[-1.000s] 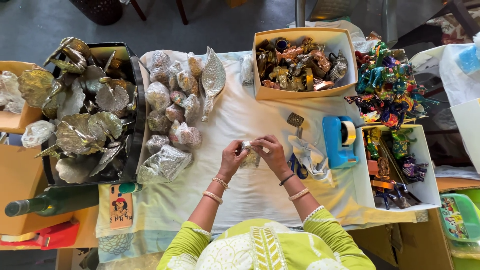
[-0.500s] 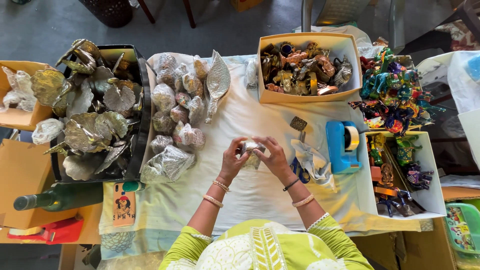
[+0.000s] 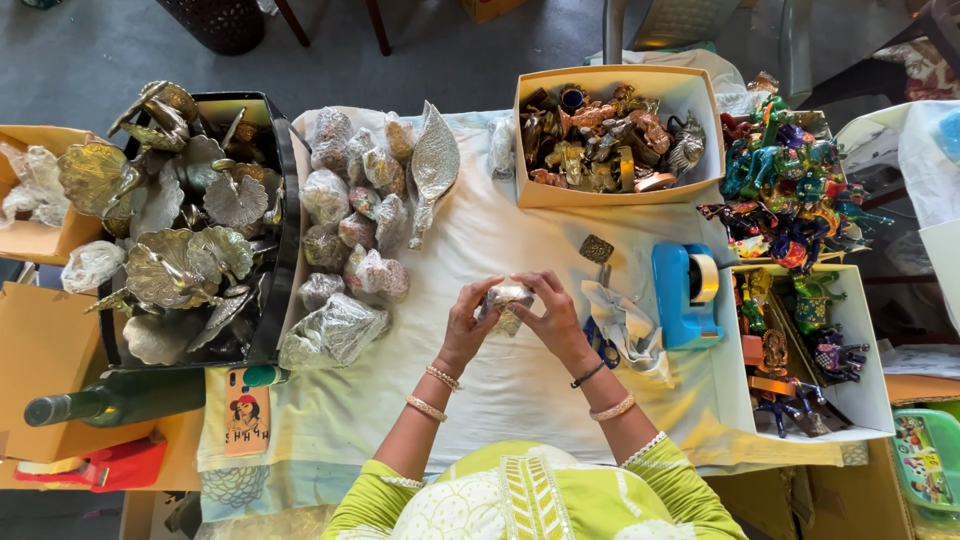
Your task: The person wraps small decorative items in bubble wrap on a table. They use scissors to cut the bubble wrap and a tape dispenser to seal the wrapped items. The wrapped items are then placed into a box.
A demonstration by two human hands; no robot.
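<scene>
A small object wrapped in clear crinkled plastic [image 3: 505,300] was held between both hands above the middle of the white cloth-covered table [image 3: 500,385]. The left hand [image 3: 466,325] was closed on its left side and the right hand [image 3: 553,318] on its right side, the fingers of each clamped against the wrapping; what lay inside the wrapping could not be made out.

To the left of the hands, a cluster of similar plastic-wrapped bundles [image 3: 350,215] was spread over the cloth, and a silver leaf-shaped metal dish [image 3: 432,168] was laid at the cluster's right edge. Farther left, a black bin [image 3: 283,215] was filled with silver and gold leaf-shaped metal pieces [image 3: 175,235]. A dark green glass bottle [image 3: 115,400] was laid on its side near the lower left corner, with a red tape dispenser [image 3: 95,465] just below it.

Just beside the right hand, a blue tape dispenser [image 3: 682,295] was set on the cloth, with crumpled white wrapping [image 3: 625,320] between the two. Beyond the hands, a pale cardboard box [image 3: 530,190] was filled with small brass figurines [image 3: 605,140]. At the right, brightly painted animal figures [image 3: 785,185] were heaped, and more of them were kept in a white box [image 3: 875,405] below.
</scene>
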